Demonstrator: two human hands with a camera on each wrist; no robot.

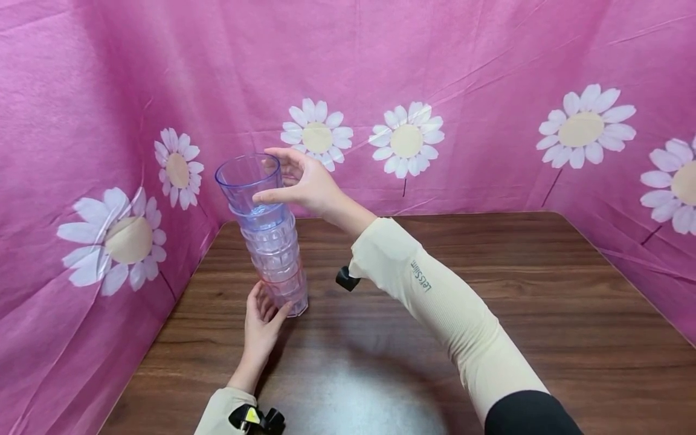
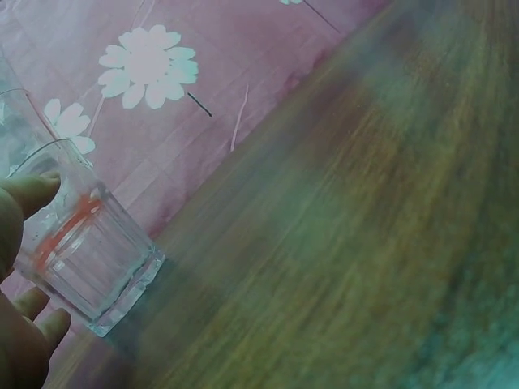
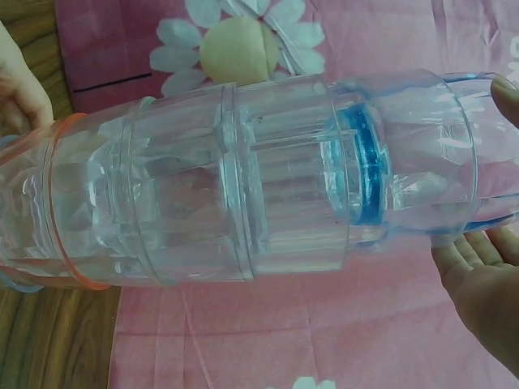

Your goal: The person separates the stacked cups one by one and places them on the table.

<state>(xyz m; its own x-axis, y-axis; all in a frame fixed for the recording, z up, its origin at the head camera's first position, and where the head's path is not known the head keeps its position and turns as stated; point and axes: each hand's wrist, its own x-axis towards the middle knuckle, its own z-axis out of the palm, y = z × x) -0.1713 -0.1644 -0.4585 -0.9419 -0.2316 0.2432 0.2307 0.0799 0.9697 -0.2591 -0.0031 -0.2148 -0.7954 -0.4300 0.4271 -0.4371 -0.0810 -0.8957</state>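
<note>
A tall stack of clear plastic cups [image 1: 274, 254] stands on the left part of the wooden table [image 1: 489, 290], leaning slightly. Its top cup [image 1: 250, 181] is blue-tinted and sits nested in the one below. My right hand [image 1: 272, 175] pinches this blue cup between the thumb on its near side and fingers over the rim. My left hand [image 1: 263, 311] grips the red-rimmed bottom cup [image 2: 93, 259] at the table. In the right wrist view the stack [image 3: 203, 194] fills the frame, with the blue cup [image 3: 405, 162] beside my right palm [image 3: 482, 275].
Pink cloth printed with white daisies [image 1: 435, 72] hangs behind the table and along both sides, close to the stack on the left. Black camera mounts sit on my right wrist [image 1: 348, 278] and left wrist [image 1: 255, 418].
</note>
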